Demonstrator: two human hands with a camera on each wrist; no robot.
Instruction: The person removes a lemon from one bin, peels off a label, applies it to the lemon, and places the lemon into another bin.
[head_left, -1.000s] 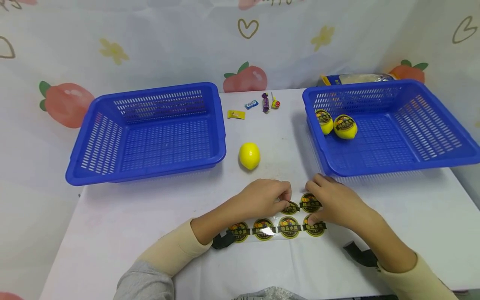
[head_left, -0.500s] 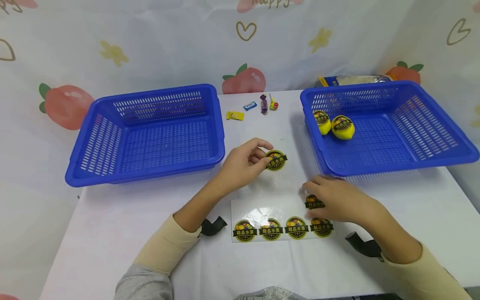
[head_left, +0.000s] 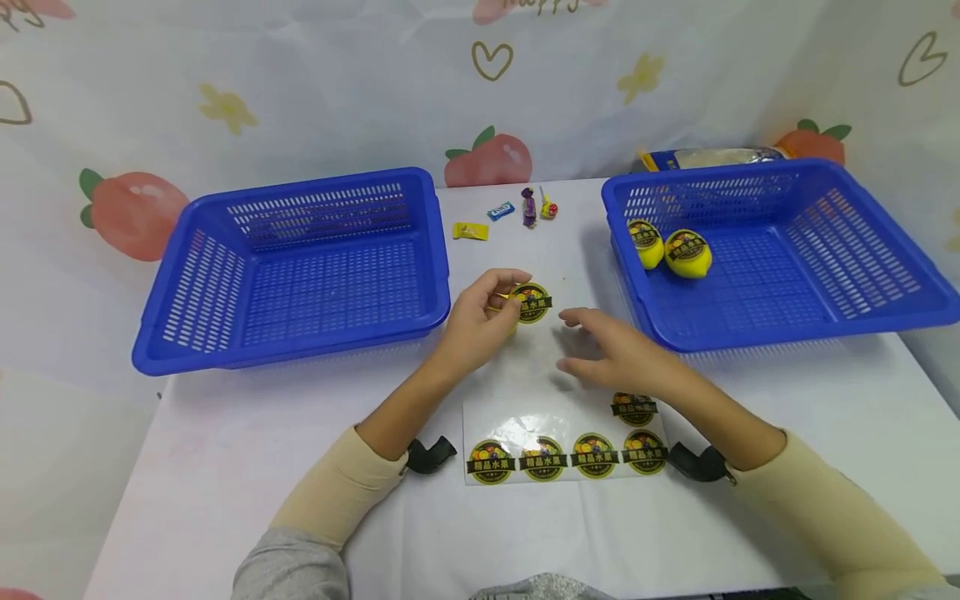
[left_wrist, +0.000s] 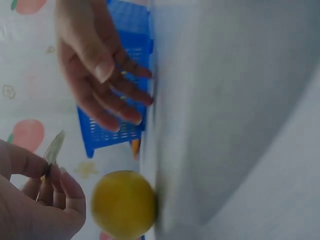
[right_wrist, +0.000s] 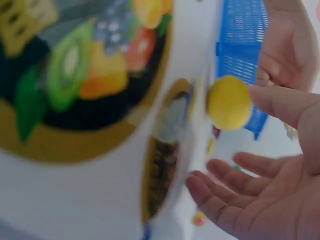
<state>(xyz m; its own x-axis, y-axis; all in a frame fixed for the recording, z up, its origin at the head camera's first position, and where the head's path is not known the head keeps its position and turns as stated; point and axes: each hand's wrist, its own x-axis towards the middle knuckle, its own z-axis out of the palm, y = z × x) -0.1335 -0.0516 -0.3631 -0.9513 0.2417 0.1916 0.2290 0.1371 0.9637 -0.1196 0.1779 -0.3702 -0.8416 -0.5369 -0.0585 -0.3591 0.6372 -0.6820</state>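
Pinching a round sticker (head_left: 532,302) between thumb and fingertips, the left hand (head_left: 477,327) is holding it just above the table (head_left: 225,450), right in front of a yellow lemon (left_wrist: 123,204) that it is largely hiding from the head view. Beside it, the right hand (head_left: 615,354) is hovering with fingers spread and relaxed, gripping nothing. Just nearer the person, a sticker sheet (head_left: 517,425) is lying flat. Two blue baskets are sitting at either side: the left basket (head_left: 300,258) and the right basket (head_left: 780,250), which is holding two labelled lemons (head_left: 688,252). Small candies (head_left: 510,212) are lying between the baskets.
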